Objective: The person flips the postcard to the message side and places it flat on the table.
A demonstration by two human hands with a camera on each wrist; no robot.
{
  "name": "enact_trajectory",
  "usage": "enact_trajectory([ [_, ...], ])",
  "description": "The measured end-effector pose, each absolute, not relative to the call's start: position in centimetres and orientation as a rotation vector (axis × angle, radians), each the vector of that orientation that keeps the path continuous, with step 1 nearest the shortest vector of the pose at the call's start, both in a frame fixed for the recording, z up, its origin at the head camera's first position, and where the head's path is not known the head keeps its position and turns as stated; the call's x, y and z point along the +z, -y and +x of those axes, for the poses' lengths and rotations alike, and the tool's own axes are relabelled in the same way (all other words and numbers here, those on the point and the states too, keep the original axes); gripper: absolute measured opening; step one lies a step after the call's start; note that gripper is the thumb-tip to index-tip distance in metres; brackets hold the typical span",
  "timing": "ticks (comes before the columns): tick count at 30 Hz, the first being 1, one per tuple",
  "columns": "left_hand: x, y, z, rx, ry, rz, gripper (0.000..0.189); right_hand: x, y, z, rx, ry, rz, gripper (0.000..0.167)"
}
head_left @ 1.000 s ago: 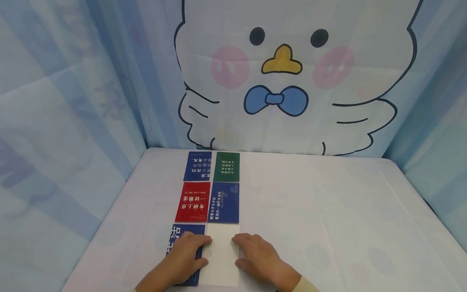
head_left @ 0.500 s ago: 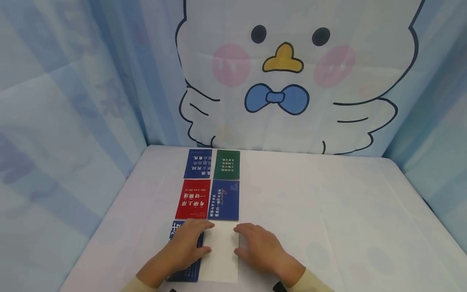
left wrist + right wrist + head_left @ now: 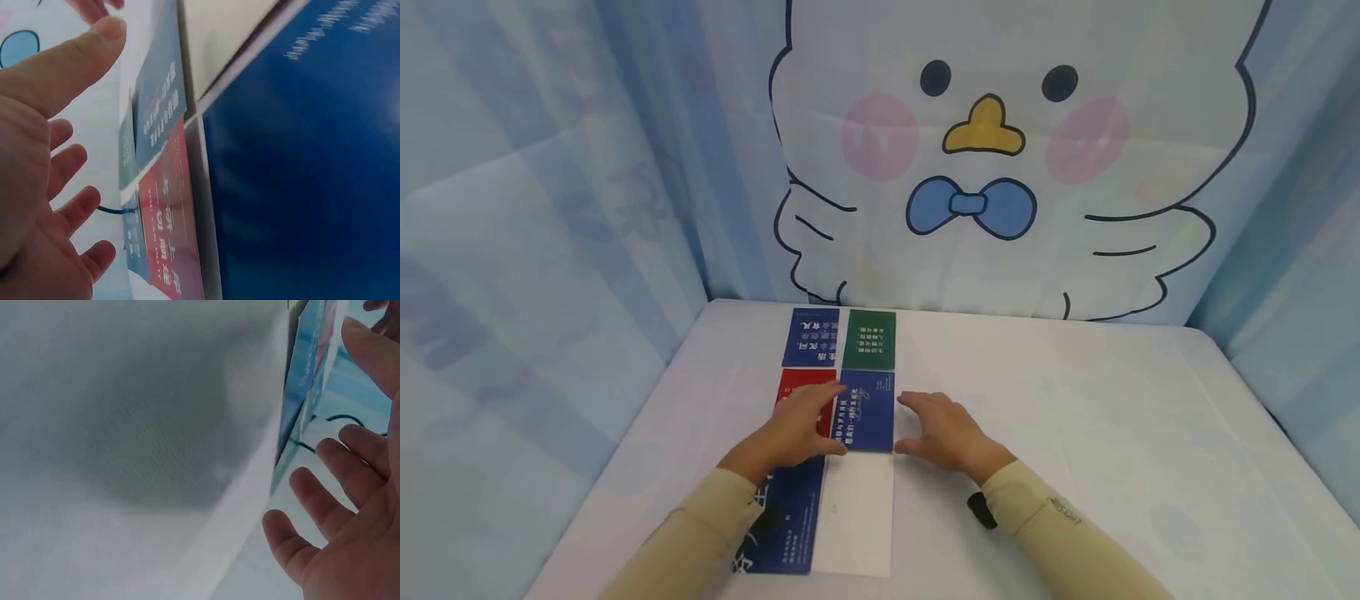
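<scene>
Several flat printed rectangles, card-like with white lettering, lie in two columns. My left hand (image 3: 790, 425) hovers over the red card (image 3: 786, 379), fingers spread and thumb apart, holding nothing. Across from it, my right hand (image 3: 947, 433) has loosely bent fingers near the right edge of the blue script card (image 3: 868, 421). Nothing is in that hand in the right wrist view either. Nearest me are a large-lettered blue card (image 3: 793, 517), partly under the left sleeve, and a plain cream card (image 3: 853, 517). The left wrist view shows the red card (image 3: 169, 219) beyond the near blue one (image 3: 300, 175).
At the far end lie another blue card (image 3: 811, 337) and a green card (image 3: 870, 340). A pale cloth covers the table (image 3: 1075, 433). Behind it hangs a curtain (image 3: 1000, 267) with a cartoon bird; more curtain stands at both sides.
Both hands have lifted off the cream card and moved forward, away from the body, to the middle row. The cream and near blue cards now show more; the red card is partly covered.
</scene>
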State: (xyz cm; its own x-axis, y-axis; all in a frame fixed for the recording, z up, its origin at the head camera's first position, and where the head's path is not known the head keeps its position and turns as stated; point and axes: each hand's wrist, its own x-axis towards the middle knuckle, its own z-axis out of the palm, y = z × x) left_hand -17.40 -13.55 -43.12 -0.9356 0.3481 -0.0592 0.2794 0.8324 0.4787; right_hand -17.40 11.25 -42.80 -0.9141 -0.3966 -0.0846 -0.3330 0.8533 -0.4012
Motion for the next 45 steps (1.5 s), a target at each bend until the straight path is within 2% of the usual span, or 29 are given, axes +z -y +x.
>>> enact_trajectory([
  [4, -43.6, 12.9, -18.6, 0.674, -2.818, 0.448, 0.095, -43.9, -10.7, -18.4, -0.614, -2.801, -0.533, 0.079],
  [15, -44.3, 12.2, -19.2, 0.565, -2.803, 0.318, 0.094, -44.6, -9.2, -19.2, -0.629, -2.748, -0.466, 0.082],
  [24, -43.8, 12.2, -19.1, 0.563, -2.779, 0.311, 0.090, -44.4, -9.1, -19.0, -0.587, -2.763, -0.514, 0.072],
  [31, -43.7, 12.4, -19.2, 0.592, -2.765, 0.313, 0.089, -44.4, -9.1, -19.0, -0.481, -2.796, -0.589, 0.071],
  [36, -43.6, 12.5, -19.2, 0.600, -2.755, 0.340, 0.088, -44.3, -8.9, -19.0, -0.476, -2.821, -0.601, 0.061],
  [40, -43.8, 12.5, -19.1, 0.643, -2.754, 0.339, 0.081, -44.2, -8.7, -19.0, -0.517, -2.823, -0.572, 0.056],
  [45, -44.2, 12.6, -19.2, 0.708, -2.794, 0.326, 0.063, -44.3, -8.7, -19.1, -0.533, -2.838, -0.569, 0.049],
])
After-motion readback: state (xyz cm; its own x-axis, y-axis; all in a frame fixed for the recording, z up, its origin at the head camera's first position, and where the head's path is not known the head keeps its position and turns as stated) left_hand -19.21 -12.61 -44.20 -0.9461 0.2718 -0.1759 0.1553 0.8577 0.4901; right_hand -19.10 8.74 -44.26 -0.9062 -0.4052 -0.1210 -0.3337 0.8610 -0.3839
